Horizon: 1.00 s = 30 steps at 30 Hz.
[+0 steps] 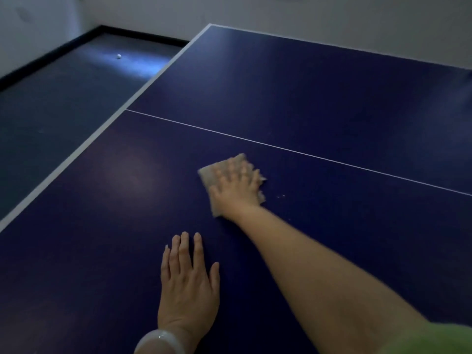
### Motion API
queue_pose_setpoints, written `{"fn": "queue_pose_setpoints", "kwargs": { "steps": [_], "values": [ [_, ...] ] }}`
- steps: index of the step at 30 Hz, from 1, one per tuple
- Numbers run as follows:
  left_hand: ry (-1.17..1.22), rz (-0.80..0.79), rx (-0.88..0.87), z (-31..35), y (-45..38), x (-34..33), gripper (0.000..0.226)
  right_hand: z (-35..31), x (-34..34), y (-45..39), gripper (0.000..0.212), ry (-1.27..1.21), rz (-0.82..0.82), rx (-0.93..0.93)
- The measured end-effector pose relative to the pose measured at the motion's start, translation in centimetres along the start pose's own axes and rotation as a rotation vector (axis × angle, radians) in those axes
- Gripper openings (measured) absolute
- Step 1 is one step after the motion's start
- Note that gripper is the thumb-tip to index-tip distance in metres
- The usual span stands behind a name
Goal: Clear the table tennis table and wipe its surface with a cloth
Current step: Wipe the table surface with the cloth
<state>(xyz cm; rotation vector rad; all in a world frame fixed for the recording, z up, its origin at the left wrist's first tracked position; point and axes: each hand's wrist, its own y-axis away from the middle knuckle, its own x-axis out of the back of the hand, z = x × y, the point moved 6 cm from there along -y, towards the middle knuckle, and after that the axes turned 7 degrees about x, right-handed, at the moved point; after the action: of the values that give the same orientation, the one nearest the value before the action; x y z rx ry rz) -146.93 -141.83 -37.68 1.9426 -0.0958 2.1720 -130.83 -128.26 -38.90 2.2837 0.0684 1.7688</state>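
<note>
Dim throughout, with a cool blue cast. Brightest on the floor (63, 103) at far left, where a pale streak of light falls around a small white ball (118, 56). Faint, soft sheen on the table (306, 93), one patch near left, another at far right. Motion blur over the right hand (236, 186) and the cloth (208, 175); left hand (187, 284) sharper. Straight edges bowed by the wide lens. Green sleeve (434, 341) at near right smeared, out of focus.

Table (306, 103): dark blue top, white edge band, thin white centre line. Cloth (208, 175): pale beige. Ball (119, 56) on floor: white. Floor (51, 118): dark blue-grey. Bracelet (158, 339): translucent white. Sleeve (434, 341): light green.
</note>
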Motion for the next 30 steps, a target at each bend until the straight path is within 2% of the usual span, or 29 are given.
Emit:
{"fn": "queue_pose_setpoints", "kwargs": {
  "steps": [2, 4, 5, 9, 12, 14, 17, 19, 20, 21, 23, 26, 28, 30],
  "values": [
    [0.024, 0.018, -0.006, 0.0, 0.0, 0.0, 0.087, -1.6, -0.8, 2.4, 0.061, 0.050, -0.025, 0.202],
    [0.028, 0.016, -0.006, 0.0, 0.1, 0.1, 0.083, 1.2, 0.0, 3.9, 0.062, 0.068, -0.030, 0.212],
    [0.027, 0.007, -0.002, -0.1, 0.1, 0.1, 0.080, 4.0, 0.7, 4.7, 0.063, 0.079, -0.006, 0.128],
    [0.028, -0.011, 0.018, -0.3, 0.1, 0.0, 0.078, 16.3, 2.7, 10.1, 0.063, -0.043, 0.087, -0.440],
    [0.010, 0.006, 0.013, -0.2, 0.1, -0.2, 0.079, 15.3, 1.8, 12.1, 0.063, -0.165, 0.129, -0.670],
    [0.023, 0.024, 0.015, -0.2, 0.1, 0.0, 0.079, 9.7, 0.6, 10.9, 0.061, -0.110, 0.140, -0.604],
    [0.016, 0.030, -0.004, -0.1, 0.2, 0.0, 0.078, -0.3, -1.8, 9.5, 0.062, 0.015, 0.113, -0.146],
    [0.037, 0.037, -0.006, -0.2, 0.1, 0.1, 0.077, -1.4, -2.3, 10.3, 0.062, 0.072, 0.063, 0.025],
    [0.045, 0.038, -0.001, -0.2, 0.1, 0.1, 0.075, 0.4, -1.8, 10.8, 0.062, 0.087, 0.074, 0.011],
    [0.044, 0.036, 0.004, -0.2, 0.1, 0.1, 0.073, 3.3, -1.3, 11.6, 0.061, 0.105, 0.092, -0.069],
    [0.047, 0.021, 0.009, -0.3, 0.1, -0.1, 0.071, 10.9, 0.0, 14.6, 0.060, 0.107, 0.112, -0.347],
    [0.042, 0.016, 0.012, -0.3, 0.0, -0.3, 0.071, 19.6, 0.8, 22.4, 0.065, -0.066, 0.135, -0.811],
    [0.036, 0.024, 0.008, -0.2, 0.1, -0.2, 0.070, 19.5, -0.2, 25.9, 0.066, -0.133, 0.174, -0.979],
    [0.050, 0.043, 0.005, -0.2, 0.1, -0.1, 0.069, 15.1, -1.9, 26.2, 0.065, -0.101, 0.190, -0.941]
  ]
}}
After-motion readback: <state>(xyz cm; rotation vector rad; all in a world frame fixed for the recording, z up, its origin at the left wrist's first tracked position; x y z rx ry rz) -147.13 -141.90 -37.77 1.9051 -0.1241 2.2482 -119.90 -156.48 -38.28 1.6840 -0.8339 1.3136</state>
